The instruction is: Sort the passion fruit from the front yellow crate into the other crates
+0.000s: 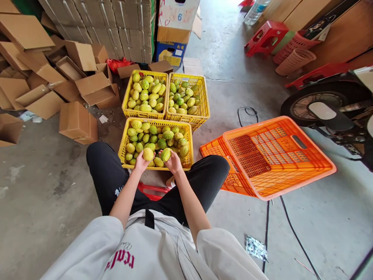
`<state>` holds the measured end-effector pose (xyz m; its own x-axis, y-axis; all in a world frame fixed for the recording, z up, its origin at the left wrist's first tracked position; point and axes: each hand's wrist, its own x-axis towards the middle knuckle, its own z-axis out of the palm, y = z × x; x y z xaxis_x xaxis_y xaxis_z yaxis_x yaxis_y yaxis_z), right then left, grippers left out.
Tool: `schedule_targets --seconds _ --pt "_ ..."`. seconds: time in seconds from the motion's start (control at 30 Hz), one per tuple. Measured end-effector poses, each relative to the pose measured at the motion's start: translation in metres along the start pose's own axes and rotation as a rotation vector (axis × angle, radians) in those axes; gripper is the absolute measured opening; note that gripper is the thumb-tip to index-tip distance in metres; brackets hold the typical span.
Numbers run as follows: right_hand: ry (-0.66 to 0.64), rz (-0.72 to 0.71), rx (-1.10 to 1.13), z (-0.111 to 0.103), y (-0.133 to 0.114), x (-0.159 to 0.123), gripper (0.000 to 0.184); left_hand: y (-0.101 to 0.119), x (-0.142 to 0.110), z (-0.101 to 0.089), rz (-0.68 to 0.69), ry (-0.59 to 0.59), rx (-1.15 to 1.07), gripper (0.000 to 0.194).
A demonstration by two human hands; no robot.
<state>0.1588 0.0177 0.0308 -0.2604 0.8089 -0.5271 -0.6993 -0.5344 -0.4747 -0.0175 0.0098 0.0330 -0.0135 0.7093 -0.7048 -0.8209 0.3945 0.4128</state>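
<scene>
Between my knees stands a yellow crate full of yellow-green, smooth oval fruits whose exact kind I cannot tell. My left hand is closed on a round yellow fruit above the crate's near side. In my right hand sits a greener oval fruit, held level with the other one a short way apart. Behind this crate, two more yellow crates stand side by side: the left crate is heaped with fruits, and the right crate holds greener ones lower down.
An orange crate lies tilted on the floor at my right, near a motorcycle wheel. Cardboard boxes pile up at the left. Red stools and pink baskets stand at the back right. Black cables cross the floor.
</scene>
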Motion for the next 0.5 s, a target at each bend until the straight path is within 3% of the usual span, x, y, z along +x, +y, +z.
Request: schedule_targets --seconds 0.23,0.5 --pt "0.044 -0.045 0.186 0.0003 0.0012 -0.0035 0.018 -0.0050 0.0005 -0.0057 -0.067 -0.080 0.009 0.020" --pt "0.138 0.011 0.115 -0.0007 0.0085 0.0045 0.007 -0.0062 -0.0006 -0.0021 -0.159 -0.012 0.048 0.016"
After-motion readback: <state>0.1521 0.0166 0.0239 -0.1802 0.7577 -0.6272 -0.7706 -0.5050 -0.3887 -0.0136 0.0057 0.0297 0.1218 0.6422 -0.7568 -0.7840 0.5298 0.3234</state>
